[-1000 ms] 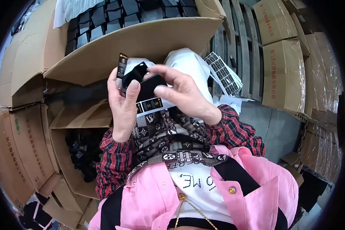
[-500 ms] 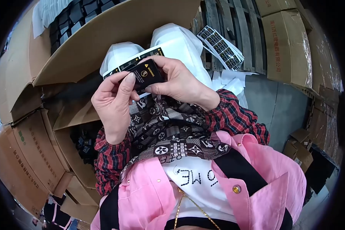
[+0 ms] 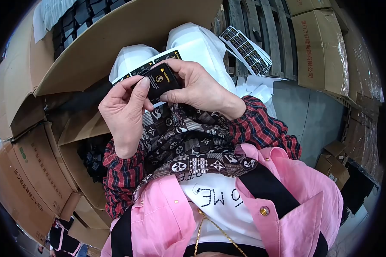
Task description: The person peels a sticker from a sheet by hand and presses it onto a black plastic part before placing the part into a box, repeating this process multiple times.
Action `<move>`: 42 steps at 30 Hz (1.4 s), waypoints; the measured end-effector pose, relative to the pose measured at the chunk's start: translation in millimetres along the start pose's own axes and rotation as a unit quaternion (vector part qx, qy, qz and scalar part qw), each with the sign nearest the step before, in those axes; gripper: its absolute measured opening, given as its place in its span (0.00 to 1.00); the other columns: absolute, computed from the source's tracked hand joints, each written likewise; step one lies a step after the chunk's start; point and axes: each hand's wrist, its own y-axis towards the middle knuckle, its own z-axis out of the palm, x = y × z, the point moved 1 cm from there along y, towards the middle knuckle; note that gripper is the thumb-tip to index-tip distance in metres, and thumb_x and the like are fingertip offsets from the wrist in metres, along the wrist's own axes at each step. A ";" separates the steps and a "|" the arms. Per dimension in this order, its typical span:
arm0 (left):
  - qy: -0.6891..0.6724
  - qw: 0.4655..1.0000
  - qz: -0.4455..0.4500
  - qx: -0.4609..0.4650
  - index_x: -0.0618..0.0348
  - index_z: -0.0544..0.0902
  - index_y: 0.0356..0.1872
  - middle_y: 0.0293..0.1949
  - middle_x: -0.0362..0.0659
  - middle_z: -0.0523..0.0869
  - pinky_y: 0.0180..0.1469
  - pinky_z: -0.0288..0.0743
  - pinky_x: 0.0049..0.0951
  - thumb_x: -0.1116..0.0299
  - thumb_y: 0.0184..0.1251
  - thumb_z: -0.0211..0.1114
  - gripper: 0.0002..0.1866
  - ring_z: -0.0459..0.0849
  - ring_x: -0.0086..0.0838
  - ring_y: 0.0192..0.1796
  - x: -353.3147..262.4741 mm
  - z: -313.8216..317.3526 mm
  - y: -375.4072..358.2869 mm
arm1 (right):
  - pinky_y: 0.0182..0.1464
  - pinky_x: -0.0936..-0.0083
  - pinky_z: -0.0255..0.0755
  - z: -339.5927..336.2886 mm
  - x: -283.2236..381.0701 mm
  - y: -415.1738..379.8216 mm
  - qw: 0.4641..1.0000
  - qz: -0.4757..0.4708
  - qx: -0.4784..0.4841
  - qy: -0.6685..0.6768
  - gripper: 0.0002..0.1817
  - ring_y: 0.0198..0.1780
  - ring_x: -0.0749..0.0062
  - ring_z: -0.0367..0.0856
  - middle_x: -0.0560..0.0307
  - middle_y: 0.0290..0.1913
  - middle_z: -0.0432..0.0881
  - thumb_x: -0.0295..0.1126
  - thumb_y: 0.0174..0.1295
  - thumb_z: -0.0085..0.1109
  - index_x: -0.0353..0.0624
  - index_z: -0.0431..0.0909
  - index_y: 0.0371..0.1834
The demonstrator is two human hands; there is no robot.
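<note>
A small flat black part (image 3: 161, 82) with a "WARNING" label, yellow triangle and round symbol facing up, is held above my lap. My right hand (image 3: 201, 88) grips its right side, with the thumb along the lower edge and the fingers behind. At its left edge, my left hand (image 3: 123, 112) is closed, thumb and index finger pinched at the label's border. Whether those fingertips hold the label or the part itself is hard to tell. Just behind my hands, a sheet of black warning labels (image 3: 174, 55) rests across my white-covered knees.
More label sheets (image 3: 246, 50) lie fanned on a wooden pallet (image 3: 283, 47) at the upper right. An open carton's flap (image 3: 116, 32) curves in front of me, with black parts (image 3: 90, 17) beyond it. Another box with black pieces (image 3: 92, 158) stands left. Stacked cartons (image 3: 324, 53) stand right.
The black part and both hands have shifted very slightly left in view. My grip looks nearly the same, with the left thumb still at the label's edge.
</note>
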 end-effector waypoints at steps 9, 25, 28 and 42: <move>0.040 0.999 0.019 -0.013 0.68 0.77 0.32 0.20 0.38 0.77 0.20 0.65 0.11 0.75 0.54 0.60 0.07 0.73 0.15 0.17 0.7 0.7 -1.8 | 0.37 0.88 0.68 1.0 -1.8 0.7 1.000 0.005 0.003 0.000 0.21 0.36 0.86 0.71 0.65 0.34 0.74 0.19 0.47 0.57 0.37 0.68 0.46; 0.313 0.945 0.075 -0.054 0.69 0.78 0.25 0.19 0.39 0.79 0.24 0.70 0.14 0.70 0.48 0.67 0.10 0.75 0.14 0.21 -15.4 1.7 -2.4 | 0.27 0.84 0.70 24.3 6.4 -11.0 0.924 -0.210 -0.217 -0.235 0.10 0.28 0.83 0.75 0.58 0.26 0.77 0.29 0.59 0.48 0.35 0.72 0.40; 0.353 0.934 0.034 -0.051 0.68 0.77 0.27 0.15 0.37 0.76 0.22 0.67 0.17 0.60 0.47 0.68 0.18 0.72 0.18 0.18 -16.6 -7.9 -8.1 | 0.25 0.86 0.69 19.0 7.7 -12.5 0.974 -0.088 -0.169 -0.119 0.10 0.26 0.83 0.75 0.60 0.25 0.76 0.30 0.59 0.47 0.35 0.71 0.40; 0.253 0.959 0.120 -0.044 0.69 0.75 0.30 0.25 0.38 0.76 0.30 0.64 0.17 0.72 0.59 0.54 0.08 0.70 0.18 0.26 -0.3 -47.3 -43.8 | 0.25 0.87 0.69 12.8 -6.9 -4.3 0.974 0.016 -0.211 0.086 0.11 0.26 0.83 0.73 0.62 0.28 0.76 0.35 0.61 0.45 0.39 0.73 0.32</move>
